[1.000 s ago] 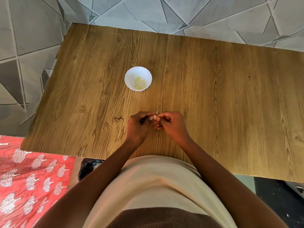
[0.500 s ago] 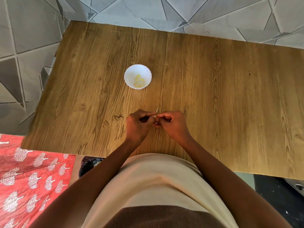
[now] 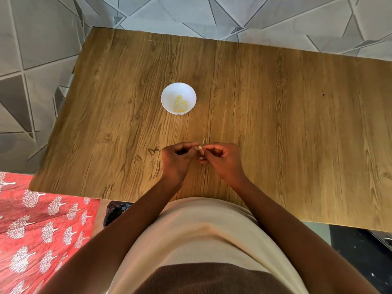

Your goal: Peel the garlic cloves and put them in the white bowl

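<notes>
Fingers (image 3: 212, 147) of the right hand (image 3: 224, 164) curl in tightly and meet those of the left hand (image 3: 177, 161) over one small garlic clove (image 3: 199, 148), which both hands pinch between thumb and fingertips, so neither hand is spread at all. A thin flake of papery skin (image 3: 203, 141) sticks up at 12 o'clock from the clove, which suggests the skin is being pulled away just now, with one hand steadying the clove and the other picking; which does which is too small to tell. Both hands hover low over the near part of the wooden counter (image 3: 297, 124), probably so loose skin falls there. At 11 o'clock from the hands, well apart, stands the white bowl (image 3: 167, 96), with several yellowish peeled cloves (image 3: 179, 103) already in it, within easy reach for dropping this one in.
</notes>
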`<state>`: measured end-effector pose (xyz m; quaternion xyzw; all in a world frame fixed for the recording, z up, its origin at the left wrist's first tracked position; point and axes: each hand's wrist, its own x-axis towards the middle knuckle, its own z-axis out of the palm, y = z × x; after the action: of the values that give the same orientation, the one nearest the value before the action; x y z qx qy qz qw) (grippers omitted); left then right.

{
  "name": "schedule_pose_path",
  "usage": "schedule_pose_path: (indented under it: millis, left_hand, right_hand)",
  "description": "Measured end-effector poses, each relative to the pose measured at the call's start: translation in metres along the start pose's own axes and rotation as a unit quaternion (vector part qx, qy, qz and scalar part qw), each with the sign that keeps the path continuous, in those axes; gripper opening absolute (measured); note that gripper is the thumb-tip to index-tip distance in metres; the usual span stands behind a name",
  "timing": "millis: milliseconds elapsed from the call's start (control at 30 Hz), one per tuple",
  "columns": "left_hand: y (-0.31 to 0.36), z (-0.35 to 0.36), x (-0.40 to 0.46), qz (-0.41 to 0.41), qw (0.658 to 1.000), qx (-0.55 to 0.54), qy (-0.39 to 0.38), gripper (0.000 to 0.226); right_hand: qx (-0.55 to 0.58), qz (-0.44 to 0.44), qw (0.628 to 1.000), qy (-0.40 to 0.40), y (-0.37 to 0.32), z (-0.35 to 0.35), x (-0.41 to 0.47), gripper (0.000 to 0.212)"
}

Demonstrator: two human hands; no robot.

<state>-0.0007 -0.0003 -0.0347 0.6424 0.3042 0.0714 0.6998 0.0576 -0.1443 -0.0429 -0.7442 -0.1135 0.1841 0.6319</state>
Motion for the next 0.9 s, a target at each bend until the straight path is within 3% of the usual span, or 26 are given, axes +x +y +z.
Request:
schedule_pose_path:
  millis: [167, 267, 400, 600, 900]
  left_hand:
    - [-0.001, 0.002, 0.002, -0.092, 0.991, -0.093, 0.012, 0.013]
    - [-0.003, 0.0, 0.002, -0.103, 0.99, -0.099, 0.008, 0.013]
    - [-0.003, -0.004, 0.0, -0.047, 0.998, -0.045, -0.014, 0.014]
    - [0.001, -0.002, 0.001, 0.022, 0.998, 0.053, 0.012, 0.011]
    - [-0.003, -0.001, 0.001, 0.155, 0.976, 0.15, 0.005, 0.025]
  right_hand:
    - [-0.007, -0.014, 1.0, 0.004, 0.004, 0.002, 0.001, 0.017]
    - [-0.021, -0.014, 1.0, 0.004, 0.005, 0.003, 0.002, 0.015]
    - [-0.045, -0.009, 0.999, 0.022, 0.007, 0.004, 0.002, 0.014]
    - [-0.121, -0.035, 0.992, 0.017, 0.003, 0.004, 0.005, 0.021]
    - [-0.026, -0.002, 1.0, 0.008, -0.005, -0.001, 0.009, 0.014]
